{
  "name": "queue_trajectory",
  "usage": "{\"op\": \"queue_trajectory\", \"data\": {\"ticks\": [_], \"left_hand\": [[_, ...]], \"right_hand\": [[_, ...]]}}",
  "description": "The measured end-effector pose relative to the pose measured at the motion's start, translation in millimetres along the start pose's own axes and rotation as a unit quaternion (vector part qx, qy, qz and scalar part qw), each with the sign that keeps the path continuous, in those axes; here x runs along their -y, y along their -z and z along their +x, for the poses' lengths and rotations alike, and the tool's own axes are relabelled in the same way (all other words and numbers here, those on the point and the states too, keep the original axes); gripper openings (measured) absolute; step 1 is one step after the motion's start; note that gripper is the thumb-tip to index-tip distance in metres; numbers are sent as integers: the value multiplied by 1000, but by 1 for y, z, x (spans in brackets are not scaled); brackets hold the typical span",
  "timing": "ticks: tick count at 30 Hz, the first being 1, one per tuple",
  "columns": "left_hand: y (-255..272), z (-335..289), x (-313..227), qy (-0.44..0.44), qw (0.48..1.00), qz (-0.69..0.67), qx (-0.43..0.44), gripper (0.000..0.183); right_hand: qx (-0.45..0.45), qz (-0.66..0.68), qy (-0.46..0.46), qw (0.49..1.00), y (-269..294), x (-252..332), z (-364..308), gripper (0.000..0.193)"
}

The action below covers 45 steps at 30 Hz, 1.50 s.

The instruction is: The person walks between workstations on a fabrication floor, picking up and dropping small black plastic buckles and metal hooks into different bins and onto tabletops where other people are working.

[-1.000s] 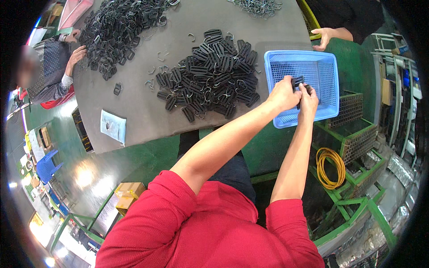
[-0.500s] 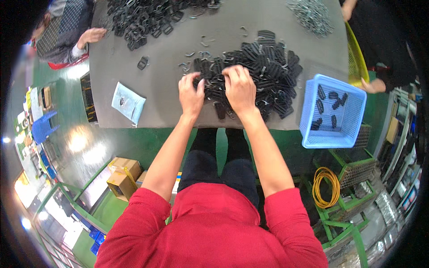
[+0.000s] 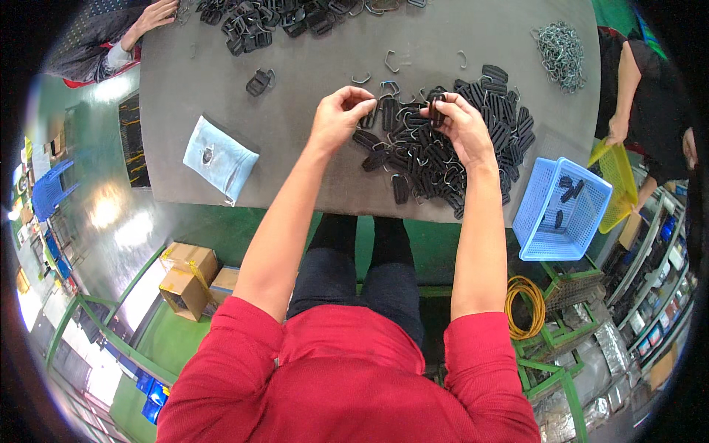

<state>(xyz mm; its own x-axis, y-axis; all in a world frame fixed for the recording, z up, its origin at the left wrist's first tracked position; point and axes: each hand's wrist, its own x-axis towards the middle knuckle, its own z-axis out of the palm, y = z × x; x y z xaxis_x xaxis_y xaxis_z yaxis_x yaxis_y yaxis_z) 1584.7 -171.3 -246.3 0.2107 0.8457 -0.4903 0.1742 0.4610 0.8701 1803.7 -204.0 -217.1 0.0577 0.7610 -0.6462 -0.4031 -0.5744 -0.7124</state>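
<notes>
Right hand (image 3: pixel 467 134) pinches a black slide buckle (image 3: pixel 437 111) over the large heap (image 3: pixel 422 153) on the table (image 3: pixel 310 59), the left hand (image 3: pixel 336 119) nearly closes beside it, its contents unclear, and only a few black pieces (image 3: pixel 570 192) lie in the blue basket (image 3: pixel 528 210).

No legible text or numbers.

Open across the desk (image 3: pixel 310 74) between far black buckles (image 3: pixel 249 29) and a light-blue packet (image 3: pixel 227 162) by the near edge, save for a lone buckle (image 3: pixel 257 83). Bare right of the packet down to the near edge, but crossed by the left forearm (image 3: pixel 286 214). Blocked farther right by heaped buckles (image 3: pixel 425 157) under the right hand (image 3: pixel 464 131), then by a blue basket (image 3: pixel 533 213) at the near right corner.
</notes>
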Motion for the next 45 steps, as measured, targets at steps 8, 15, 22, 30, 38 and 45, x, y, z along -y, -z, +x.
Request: {"op": "queue_trajectory", "data": {"ticks": [8,15,22,30,38,45], "left_hand": [[35,-21,4,92,925,-351,108,16],[10,-36,14,-153,909,384,49,32],[27,-28,12,-131,894,418,98,26],[66,-28,17,96,963,-235,95,16],[2,0,-9,156,894,-408,101,22],[-73,1,-19,-110,968,197,106,23]], "right_hand": [[-152,-675,39,721,-79,-26,14,46],[-124,-546,33,828,-67,-24,27,29],[-121,-660,101,735,-76,-40,28,38],[119,-6,23,993,-33,0,6,14],[-44,-173,7,984,37,34,15,34],[-199,-544,129,805,25,15,27,30]]}}
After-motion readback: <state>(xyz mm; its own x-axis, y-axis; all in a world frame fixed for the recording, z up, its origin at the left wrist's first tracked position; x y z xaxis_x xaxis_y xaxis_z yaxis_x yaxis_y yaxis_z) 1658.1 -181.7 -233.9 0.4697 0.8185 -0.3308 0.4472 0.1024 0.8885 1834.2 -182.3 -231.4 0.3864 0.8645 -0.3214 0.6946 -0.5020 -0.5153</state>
